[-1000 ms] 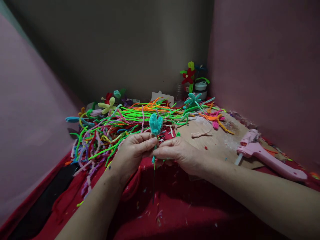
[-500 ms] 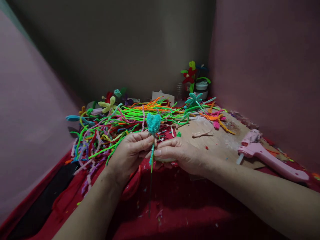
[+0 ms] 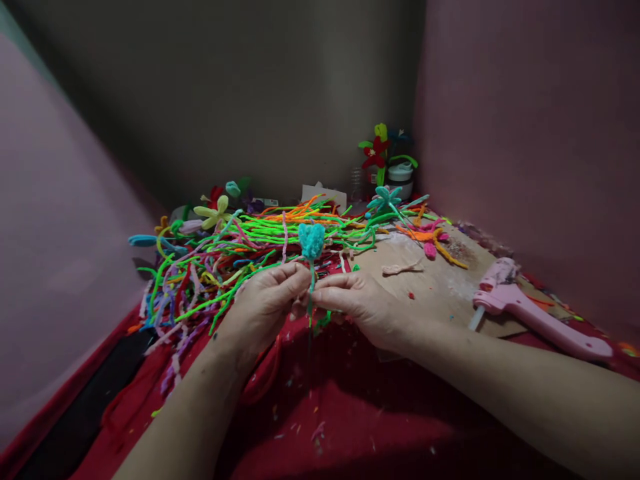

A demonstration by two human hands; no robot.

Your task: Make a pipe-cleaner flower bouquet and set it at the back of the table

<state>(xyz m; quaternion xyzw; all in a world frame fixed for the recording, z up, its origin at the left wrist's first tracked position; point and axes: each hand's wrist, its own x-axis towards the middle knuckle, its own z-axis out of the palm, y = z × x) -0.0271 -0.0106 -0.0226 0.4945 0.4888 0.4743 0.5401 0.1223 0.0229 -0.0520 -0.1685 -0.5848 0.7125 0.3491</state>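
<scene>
A turquoise pipe-cleaner flower [image 3: 311, 241] stands upright between my hands, its thin stem pointing down toward the red cloth. My left hand [image 3: 273, 293] pinches at the stem from the left, just below the flower head. From the other side, the thumb and fingers of my right hand [image 3: 353, 300] close on the stem slightly lower. A bit of bright green pipe cleaner [image 3: 324, 321] shows under my right fingers; whether they hold it I cannot tell. The fingertips partly hide the stem.
A heap of pipe cleaners [image 3: 250, 233] spreads behind and left of my hands. On the right, a pink glue gun [image 3: 530, 310] lies on a cardboard sheet [image 3: 440, 293]. Finished flowers [image 3: 376, 152] stand by a lidded cup [image 3: 400, 179] at the back. Scraps dot the red cloth [image 3: 350, 413].
The flower has turned about its stem and tilted, then come back near upright. Both hands stay in about the same place, with small finger shifts.
</scene>
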